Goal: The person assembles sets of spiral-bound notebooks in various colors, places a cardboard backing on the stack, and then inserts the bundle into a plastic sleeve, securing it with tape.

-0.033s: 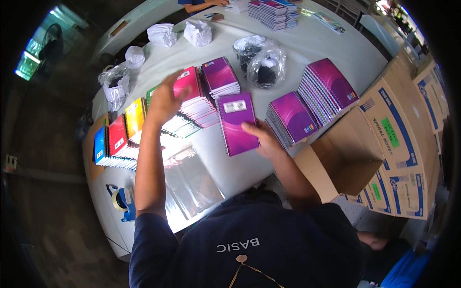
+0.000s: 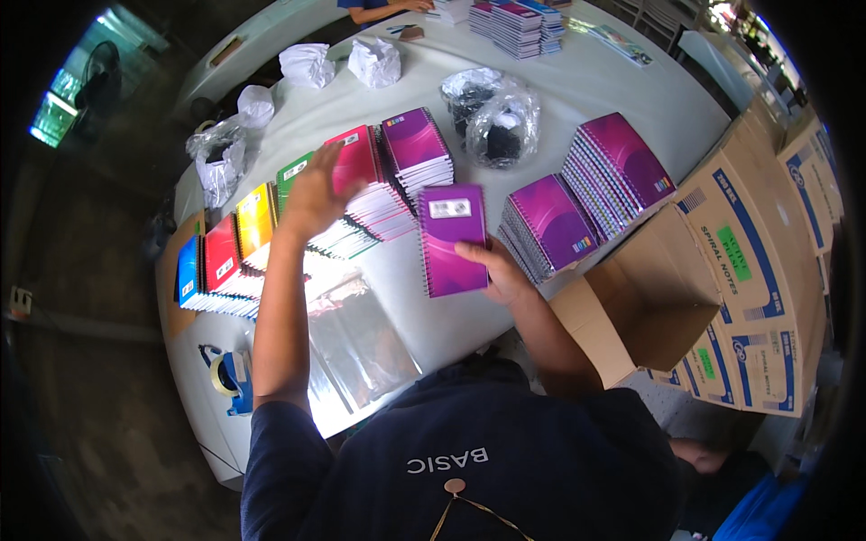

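A purple spiral notebook [image 2: 456,239] with a white label is held by its right edge in my right hand [image 2: 499,269], thumb on the cover. My left hand [image 2: 317,194] hovers with fingers apart over the row of stacks, nearest the green notebook stack [image 2: 293,171] and the pink-red notebook stack [image 2: 354,149]. Along that row also stand blue notebooks [image 2: 188,261], red notebooks [image 2: 220,243], yellow notebooks [image 2: 255,218] and a purple stack [image 2: 415,135]. To the right lie two more stacks of purple notebooks [image 2: 550,216].
Clear plastic sleeves [image 2: 361,338] lie before me, with a blue tape dispenser [image 2: 236,379] to their left. An open carton [image 2: 591,329] stands at the right beside stacked cartons [image 2: 744,234]. Plastic-wrapped bundles [image 2: 505,131] sit farther back, and another person's arm [image 2: 383,13] shows beyond.
The purple notebook has shifted slightly right and turned a little more upright in my right hand. My left hand has moved slightly left, its fingers still apart.
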Available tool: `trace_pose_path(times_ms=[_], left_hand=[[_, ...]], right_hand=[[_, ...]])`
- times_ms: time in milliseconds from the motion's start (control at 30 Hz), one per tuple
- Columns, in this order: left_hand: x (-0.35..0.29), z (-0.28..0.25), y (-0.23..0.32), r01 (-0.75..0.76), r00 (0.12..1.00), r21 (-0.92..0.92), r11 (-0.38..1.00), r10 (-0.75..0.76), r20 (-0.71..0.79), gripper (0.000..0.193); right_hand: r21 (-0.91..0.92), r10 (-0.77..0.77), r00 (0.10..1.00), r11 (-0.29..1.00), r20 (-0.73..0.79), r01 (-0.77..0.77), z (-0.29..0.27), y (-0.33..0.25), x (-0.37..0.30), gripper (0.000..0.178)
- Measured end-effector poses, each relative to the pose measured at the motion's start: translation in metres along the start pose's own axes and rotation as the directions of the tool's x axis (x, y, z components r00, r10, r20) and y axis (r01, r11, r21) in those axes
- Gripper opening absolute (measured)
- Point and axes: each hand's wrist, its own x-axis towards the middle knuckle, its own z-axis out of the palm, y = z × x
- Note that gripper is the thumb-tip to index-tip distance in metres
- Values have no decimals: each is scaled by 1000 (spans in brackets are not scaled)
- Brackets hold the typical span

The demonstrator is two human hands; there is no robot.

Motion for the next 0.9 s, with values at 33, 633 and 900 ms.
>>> trace_pose_path(times_ms=[33, 633, 900], left_hand=[[-11, 17, -9, -46, 999, 198, 979, 44, 18, 58], [-19, -9, 0, 65, 975, -38, 997, -71, -209, 30], [-105, 5, 93, -425, 903, -60, 903, 428, 45, 40]], right_hand=[[6, 4, 1000, 1000, 26, -4, -9, 9, -2, 40], [177, 55, 998, 983, -19, -51, -2, 24, 22, 41], [289, 59, 996, 954, 62, -75, 4, 20, 24, 44]])
